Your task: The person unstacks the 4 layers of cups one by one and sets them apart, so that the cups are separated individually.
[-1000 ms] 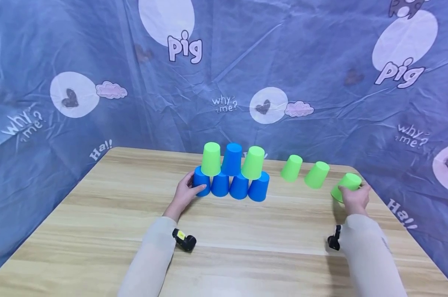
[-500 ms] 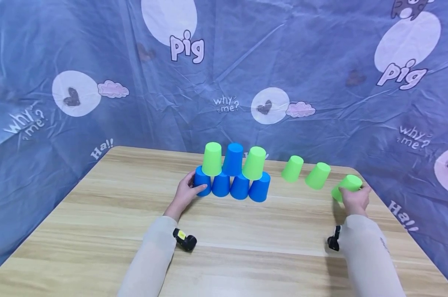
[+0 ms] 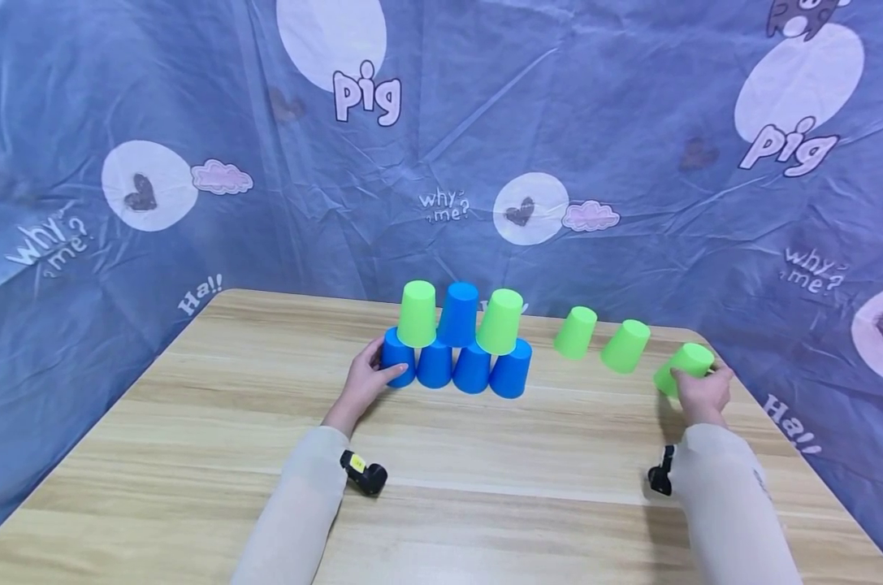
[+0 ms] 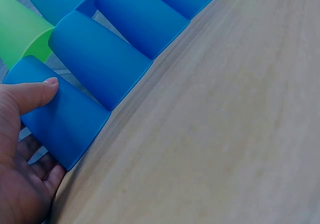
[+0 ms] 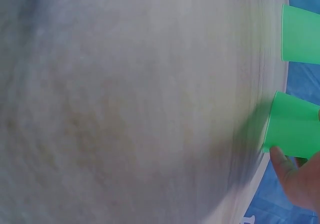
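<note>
Four-cup-wide is the lower row of upside-down blue cups, and its leftmost blue cup (image 3: 399,357) is held by my left hand (image 3: 362,380). In the left wrist view the thumb (image 4: 37,94) lies on that cup's front and the other fingers reach round its far side. On top stand a green cup (image 3: 417,314), a blue cup (image 3: 459,315) and another green cup (image 3: 499,322), all upside down. At the far right, my right hand (image 3: 704,394) grips an upside-down green cup (image 3: 686,364). The hand hides part of this cup.
Two more upside-down green cups, one (image 3: 576,332) nearer the stack and one (image 3: 625,347) farther right, stand between the hands. All rest on a wooden table (image 3: 485,487). A patterned blue cloth (image 3: 441,146) hangs behind and along the sides.
</note>
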{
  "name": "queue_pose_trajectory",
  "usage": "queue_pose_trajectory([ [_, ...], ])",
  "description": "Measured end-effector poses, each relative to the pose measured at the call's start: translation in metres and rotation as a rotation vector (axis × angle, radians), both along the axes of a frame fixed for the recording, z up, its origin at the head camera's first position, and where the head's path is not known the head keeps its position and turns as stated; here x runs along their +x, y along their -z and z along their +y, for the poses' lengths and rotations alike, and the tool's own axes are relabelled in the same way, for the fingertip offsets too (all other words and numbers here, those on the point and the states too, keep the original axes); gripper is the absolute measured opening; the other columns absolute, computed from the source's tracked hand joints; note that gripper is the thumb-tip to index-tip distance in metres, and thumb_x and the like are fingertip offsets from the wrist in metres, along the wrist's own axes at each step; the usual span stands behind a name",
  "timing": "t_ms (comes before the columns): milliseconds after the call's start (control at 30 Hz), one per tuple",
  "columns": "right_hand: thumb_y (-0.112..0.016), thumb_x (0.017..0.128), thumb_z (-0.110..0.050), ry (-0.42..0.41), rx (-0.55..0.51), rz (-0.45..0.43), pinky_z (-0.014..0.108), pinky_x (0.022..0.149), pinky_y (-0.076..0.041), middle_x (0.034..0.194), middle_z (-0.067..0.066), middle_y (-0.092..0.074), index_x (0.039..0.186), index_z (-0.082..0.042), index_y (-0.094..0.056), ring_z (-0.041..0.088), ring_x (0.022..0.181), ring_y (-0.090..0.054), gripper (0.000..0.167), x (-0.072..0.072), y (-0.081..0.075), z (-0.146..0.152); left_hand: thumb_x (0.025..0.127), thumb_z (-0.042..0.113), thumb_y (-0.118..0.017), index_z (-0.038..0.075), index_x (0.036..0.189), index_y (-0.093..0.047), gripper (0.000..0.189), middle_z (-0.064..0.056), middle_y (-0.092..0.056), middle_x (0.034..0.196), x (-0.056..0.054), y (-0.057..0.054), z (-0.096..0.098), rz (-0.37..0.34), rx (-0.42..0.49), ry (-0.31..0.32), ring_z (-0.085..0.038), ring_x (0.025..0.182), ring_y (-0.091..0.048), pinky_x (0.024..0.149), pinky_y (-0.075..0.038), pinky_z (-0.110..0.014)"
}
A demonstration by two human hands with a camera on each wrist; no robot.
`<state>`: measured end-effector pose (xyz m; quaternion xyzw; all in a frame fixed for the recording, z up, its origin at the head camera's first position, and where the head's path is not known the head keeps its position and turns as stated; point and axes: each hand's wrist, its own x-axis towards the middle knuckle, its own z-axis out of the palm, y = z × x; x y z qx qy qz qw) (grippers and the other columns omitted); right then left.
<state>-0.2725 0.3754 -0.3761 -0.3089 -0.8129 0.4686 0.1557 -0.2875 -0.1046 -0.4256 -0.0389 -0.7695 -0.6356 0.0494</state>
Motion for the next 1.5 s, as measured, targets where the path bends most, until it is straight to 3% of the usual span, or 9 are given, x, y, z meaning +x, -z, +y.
queue_pose_trajectory([
  [367,-0.055,0.080,-0.029,0.040,-0.091,0.044,0.043,0.097,-0.023,0.135,0.021,-0.020,0.135,-0.005,-0.011,0.036,0.120,-0.022,0.075,0.006,0.008,0.005,0.076,0.025,-0.066,0.007,0.128,-0.039,0.061,-0.017,-0.039,0.127,0.002,0.003,0.000,0.086,0.019,-0.005,-0.031,0.117,-0.034,0.095,-0.029,-0.044],
  [633,-0.058,0.079,-0.034,0.070,-0.135,0.064,0.040,0.098,-0.024,0.137,0.018,-0.021,0.135,-0.007,-0.012,0.033,0.120,-0.025,0.078,0.005,0.010,0.006,0.078,0.016,-0.065,0.006,0.130,-0.036,0.061,-0.016,-0.035,0.131,-0.001,0.001,0.000,0.012,0.035,0.003,-0.029,0.120,-0.030,0.097,-0.025,-0.042],
  [933,-0.063,0.075,-0.034,0.088,-0.182,0.139,0.035,0.099,-0.023,0.136,0.015,-0.022,0.135,-0.011,-0.014,0.028,0.120,-0.024,0.080,0.002,0.008,0.002,0.079,0.016,-0.064,0.007,0.131,-0.035,0.061,-0.015,-0.035,0.131,0.001,0.000,0.001,0.005,0.023,0.001,-0.028,0.120,-0.031,0.097,-0.025,-0.040],
  [1100,-0.069,0.069,-0.039,0.113,-0.209,0.149,0.032,0.098,-0.025,0.136,0.009,-0.024,0.134,-0.019,-0.017,0.023,0.121,-0.025,0.085,-0.011,0.023,0.017,0.078,0.016,-0.064,0.008,0.130,-0.036,0.060,-0.014,-0.036,0.131,0.001,0.001,0.001,0.005,0.012,-0.006,-0.027,0.119,-0.032,0.097,-0.027,-0.041],
  [1333,-0.074,0.062,-0.041,0.068,-0.216,0.217,0.033,0.098,-0.026,0.136,0.007,-0.024,0.133,-0.028,-0.018,0.020,0.121,-0.025,0.091,-0.028,0.048,0.038,0.078,0.015,-0.064,0.007,0.130,-0.036,0.060,-0.015,-0.036,0.131,0.000,0.002,0.001,-0.002,0.020,-0.004,-0.028,0.120,-0.031,0.097,-0.026,-0.042],
  [1500,-0.072,0.065,-0.039,0.038,-0.199,0.234,0.033,0.098,-0.025,0.137,0.008,-0.021,0.134,-0.025,-0.016,0.021,0.122,-0.023,0.090,-0.018,0.035,0.025,0.078,0.015,-0.064,0.008,0.131,-0.035,0.060,-0.014,-0.036,0.131,0.000,0.001,0.001,-0.013,0.014,-0.003,-0.027,0.120,-0.031,0.097,-0.026,-0.041],
])
